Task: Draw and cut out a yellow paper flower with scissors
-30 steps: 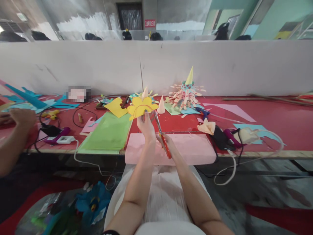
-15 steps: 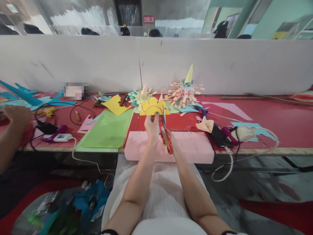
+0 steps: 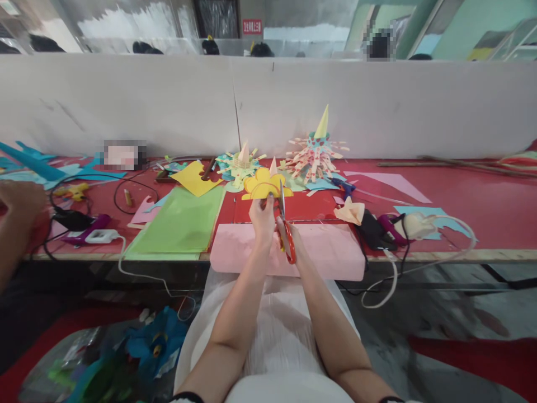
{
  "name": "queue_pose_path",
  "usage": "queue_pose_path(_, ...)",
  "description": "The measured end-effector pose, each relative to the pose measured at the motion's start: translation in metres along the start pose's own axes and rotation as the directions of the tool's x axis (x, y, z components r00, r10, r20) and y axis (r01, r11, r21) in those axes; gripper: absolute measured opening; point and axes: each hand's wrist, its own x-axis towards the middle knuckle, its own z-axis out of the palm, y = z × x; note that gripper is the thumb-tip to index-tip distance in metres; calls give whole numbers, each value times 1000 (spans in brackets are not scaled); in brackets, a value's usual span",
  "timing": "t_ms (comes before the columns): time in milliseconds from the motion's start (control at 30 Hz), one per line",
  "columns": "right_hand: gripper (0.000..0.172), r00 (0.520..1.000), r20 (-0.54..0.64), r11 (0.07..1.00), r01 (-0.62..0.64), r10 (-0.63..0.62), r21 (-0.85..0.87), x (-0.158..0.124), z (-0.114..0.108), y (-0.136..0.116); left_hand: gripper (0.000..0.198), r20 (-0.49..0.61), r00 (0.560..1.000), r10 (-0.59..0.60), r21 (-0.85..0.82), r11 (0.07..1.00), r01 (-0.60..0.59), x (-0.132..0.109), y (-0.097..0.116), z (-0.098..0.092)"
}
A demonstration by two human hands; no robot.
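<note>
A green sheet lies on the counter, left of the fingers. The left hand pinches a yellow paper flower by its lower edge, raised off the counter so the petals hang free. Just to its right, the right hand grips red scissors, blades upright at the flower's right edge. Bare counter opens further right.

Only one camera is looking here, from the person's head, forward and down. It is facing across the near edge of the red tabletop toward the white partition behind the far edge. The left hand and right hand are appearing close, at centre.
</note>
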Motion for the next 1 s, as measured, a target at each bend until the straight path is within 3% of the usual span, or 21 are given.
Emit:
queue_pose_path(100,39,1000,28,995,-5,8,-97,2,0,2,23,3,1000,-18,-23,1000,18,1,-1,0)
queue_pose_path(300,34,1000,21,998,9,-8,-56,-5,2,-8,23,-4,1000,-8,-35,999,8,2,0,-4)
queue_pose_path(667,42,997,73,984,4,9,-179,-7,1,-10,10,44,998,-34,-99,994,38,2,15,-13)
queue_pose_path(1000,43,997,82,977,1,17,-213,-7,-1,-9,11,17,998,60,2,998,-60,5,11,-14)
